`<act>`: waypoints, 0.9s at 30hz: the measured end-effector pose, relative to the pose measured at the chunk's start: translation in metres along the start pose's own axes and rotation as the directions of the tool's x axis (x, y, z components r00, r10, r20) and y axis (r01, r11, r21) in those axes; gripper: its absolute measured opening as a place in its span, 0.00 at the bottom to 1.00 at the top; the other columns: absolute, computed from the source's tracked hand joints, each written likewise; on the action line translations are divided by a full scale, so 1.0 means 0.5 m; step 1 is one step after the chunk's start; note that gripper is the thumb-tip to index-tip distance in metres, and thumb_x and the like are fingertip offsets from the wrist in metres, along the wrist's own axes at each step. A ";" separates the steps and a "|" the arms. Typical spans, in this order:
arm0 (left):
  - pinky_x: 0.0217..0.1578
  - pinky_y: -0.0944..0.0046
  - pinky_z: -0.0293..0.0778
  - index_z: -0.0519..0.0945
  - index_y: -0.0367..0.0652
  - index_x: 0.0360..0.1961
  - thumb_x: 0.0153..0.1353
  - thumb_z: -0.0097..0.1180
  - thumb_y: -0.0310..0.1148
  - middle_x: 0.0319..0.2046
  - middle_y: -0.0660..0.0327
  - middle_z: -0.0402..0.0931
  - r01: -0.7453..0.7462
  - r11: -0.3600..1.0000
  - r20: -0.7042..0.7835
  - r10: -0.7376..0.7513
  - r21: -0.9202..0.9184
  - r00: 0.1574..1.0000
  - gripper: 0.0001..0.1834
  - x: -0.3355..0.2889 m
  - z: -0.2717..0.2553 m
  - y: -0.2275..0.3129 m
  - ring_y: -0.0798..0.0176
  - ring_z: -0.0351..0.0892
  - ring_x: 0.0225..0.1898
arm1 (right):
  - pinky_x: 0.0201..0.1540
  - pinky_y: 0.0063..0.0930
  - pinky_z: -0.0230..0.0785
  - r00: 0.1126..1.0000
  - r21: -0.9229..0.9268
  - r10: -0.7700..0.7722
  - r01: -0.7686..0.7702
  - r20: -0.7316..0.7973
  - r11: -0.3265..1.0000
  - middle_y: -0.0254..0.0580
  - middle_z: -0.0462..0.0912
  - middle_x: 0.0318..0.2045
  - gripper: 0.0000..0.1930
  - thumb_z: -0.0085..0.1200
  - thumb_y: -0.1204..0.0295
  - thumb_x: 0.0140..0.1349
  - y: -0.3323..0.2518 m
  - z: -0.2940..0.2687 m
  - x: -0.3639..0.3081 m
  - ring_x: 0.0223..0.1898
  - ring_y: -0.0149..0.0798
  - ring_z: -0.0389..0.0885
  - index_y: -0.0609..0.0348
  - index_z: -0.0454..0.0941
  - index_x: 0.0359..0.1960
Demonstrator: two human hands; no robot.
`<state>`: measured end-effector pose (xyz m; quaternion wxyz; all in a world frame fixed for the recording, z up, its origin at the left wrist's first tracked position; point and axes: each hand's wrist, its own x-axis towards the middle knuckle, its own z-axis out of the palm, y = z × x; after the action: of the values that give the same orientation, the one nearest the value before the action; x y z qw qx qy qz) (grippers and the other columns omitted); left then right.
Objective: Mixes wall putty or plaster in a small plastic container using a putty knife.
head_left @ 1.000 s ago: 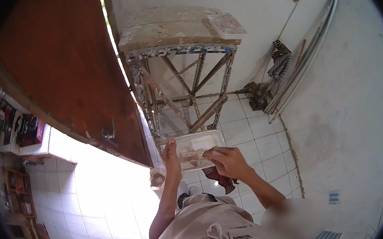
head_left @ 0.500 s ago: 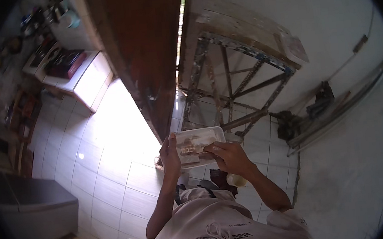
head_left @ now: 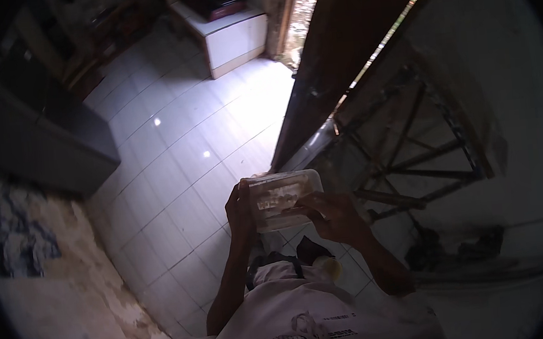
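A translucent rectangular plastic container [head_left: 289, 221] is held in front of my waist, with something brownish showing in its middle. My left hand [head_left: 240, 212] grips its left end, thumb along the top edge and fingers beneath. Over the right part of the container, my right hand [head_left: 339, 218] is bent with its fingers drawn together and the tips at the brownish contents. Whatever those fingertips pinch is too dark and small to make out. Below the hands, a round yellowish thing [head_left: 329, 269] shows beside my clothing.
A dark wooden door [head_left: 344, 40] stands ajar ahead, light coming past it. On the right is a metal-framed stand [head_left: 425, 149]. A white counter [head_left: 237, 40] carries a dark red stove-like appliance [head_left: 213, 1]. A grey cabinet [head_left: 43, 144] and a peeling wall [head_left: 93, 269] are on the left.
The view has turned to the left, so the door, counter and stand now appear farther right, and the picture is darker. Both hands remain at the container.
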<state>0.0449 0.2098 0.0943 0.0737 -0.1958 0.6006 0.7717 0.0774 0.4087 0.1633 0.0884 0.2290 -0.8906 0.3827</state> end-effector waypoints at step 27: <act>0.43 0.64 0.71 0.79 0.37 0.45 0.71 0.46 0.53 0.37 0.60 0.77 -0.474 0.852 -0.885 0.026 -0.224 0.465 0.26 -0.288 -0.791 0.005 0.67 0.74 0.39 | 0.31 0.35 0.79 0.407 0.553 -0.771 0.539 0.489 0.635 0.39 0.85 0.38 0.14 0.55 0.82 0.54 -0.549 0.671 0.289 0.33 0.46 0.85 0.54 0.81 0.42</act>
<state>0.2599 -0.1513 0.0731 -0.3973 -0.4690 0.3870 0.6873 0.0872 -0.0483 0.1554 -0.1423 0.6990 -0.6162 0.3340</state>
